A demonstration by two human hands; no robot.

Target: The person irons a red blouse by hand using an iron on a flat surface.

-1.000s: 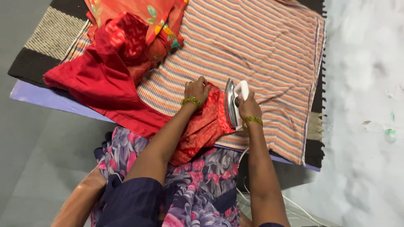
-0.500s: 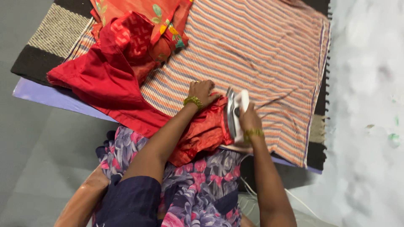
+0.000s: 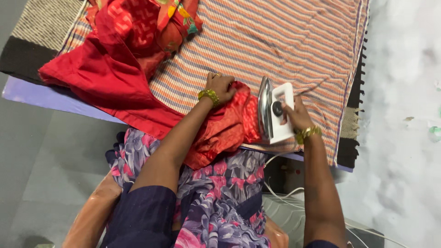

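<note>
Since half a second ago the white-handled electric iron with a shiny metal soleplate has stayed tipped on its edge, so pressing is paused while the cloth is arranged. Right hand: fingers wrapped shut around the handle, arm extended forward. Left hand: fingers pressed flat on the crumpled red patterned cloth, which lies just left of the iron on the striped orange-and-white cover.

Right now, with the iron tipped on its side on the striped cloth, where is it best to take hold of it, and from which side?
Take the iron by its white handle, from the right, where the right hand already grips it. Its shiny soleplate faces left toward the red garment, so that side is probably hot.
</note>
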